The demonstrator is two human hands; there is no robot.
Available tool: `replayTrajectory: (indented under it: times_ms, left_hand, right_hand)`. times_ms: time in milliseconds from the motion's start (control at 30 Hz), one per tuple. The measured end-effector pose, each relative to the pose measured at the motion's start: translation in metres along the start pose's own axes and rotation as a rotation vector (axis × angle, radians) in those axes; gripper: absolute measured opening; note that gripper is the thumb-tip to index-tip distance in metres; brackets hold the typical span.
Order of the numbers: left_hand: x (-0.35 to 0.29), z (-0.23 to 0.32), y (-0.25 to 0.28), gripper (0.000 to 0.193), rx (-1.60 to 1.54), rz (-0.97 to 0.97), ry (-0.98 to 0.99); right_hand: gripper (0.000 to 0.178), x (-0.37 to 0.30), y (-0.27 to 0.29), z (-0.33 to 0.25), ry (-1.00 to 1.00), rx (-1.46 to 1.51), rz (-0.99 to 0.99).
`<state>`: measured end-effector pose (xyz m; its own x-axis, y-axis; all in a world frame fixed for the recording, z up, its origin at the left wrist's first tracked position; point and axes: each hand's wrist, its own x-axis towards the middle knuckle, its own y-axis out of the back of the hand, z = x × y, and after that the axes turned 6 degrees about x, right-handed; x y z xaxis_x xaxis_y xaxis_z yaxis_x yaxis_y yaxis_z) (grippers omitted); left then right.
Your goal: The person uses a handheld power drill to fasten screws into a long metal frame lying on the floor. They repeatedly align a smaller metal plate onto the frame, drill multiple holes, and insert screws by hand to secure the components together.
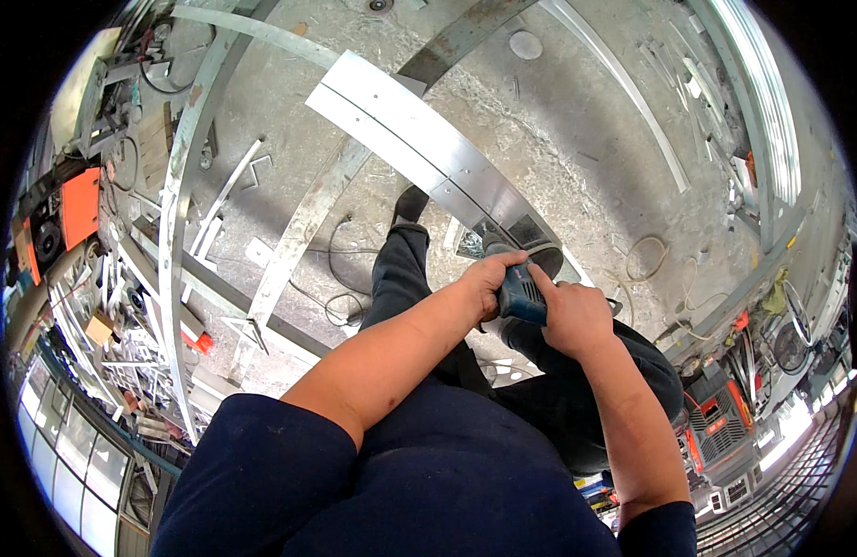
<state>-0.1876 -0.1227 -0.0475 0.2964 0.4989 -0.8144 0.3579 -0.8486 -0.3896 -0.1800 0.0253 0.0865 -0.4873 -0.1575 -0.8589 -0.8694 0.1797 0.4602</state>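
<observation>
In front of my body I hold a blue power tool [521, 295], which by its barrel shape looks like an angle grinder. My left hand [489, 280] is wrapped round its front part, while my right hand [579, 318] grips the rear of the body. The working end is mostly hidden and points at the near end of a long, shiny metal profile [414, 148]. A dark seam runs along this profile, and small holes dot its face. It slants from upper left to the tool, resting over a steel beam [308, 215]. Whether the tool touches it I cannot tell.
Steel frame beams [180, 200] cross the view at left. Cables [331, 251] loop over the concrete floor [577, 139]. Metal offcuts [136, 316] and an orange machine [78, 209] crowd the left side. A red-and-grey machine [721, 422] stands at lower right.
</observation>
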Motion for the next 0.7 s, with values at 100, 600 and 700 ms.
replayTrajectory:
  times_ms: [100, 600, 700]
  left_hand:
    - [-0.003, 0.004, -0.001, 0.026, 0.033, 0.006, 0.003]
    - [0.009, 0.007, 0.003, 0.028, 0.006, -0.022, -0.027]
    - [0.016, 0.003, 0.014, 0.028, 0.024, -0.064, -0.038]
  right_hand:
    - [0.087, 0.003, 0.003, 0.0, 0.0, 0.003, 0.0]
    - [0.079, 0.008, 0.023, 0.001, 0.013, 0.004, -0.044]
    - [0.083, 0.016, 0.008, 0.001, 0.012, 0.003, -0.002]
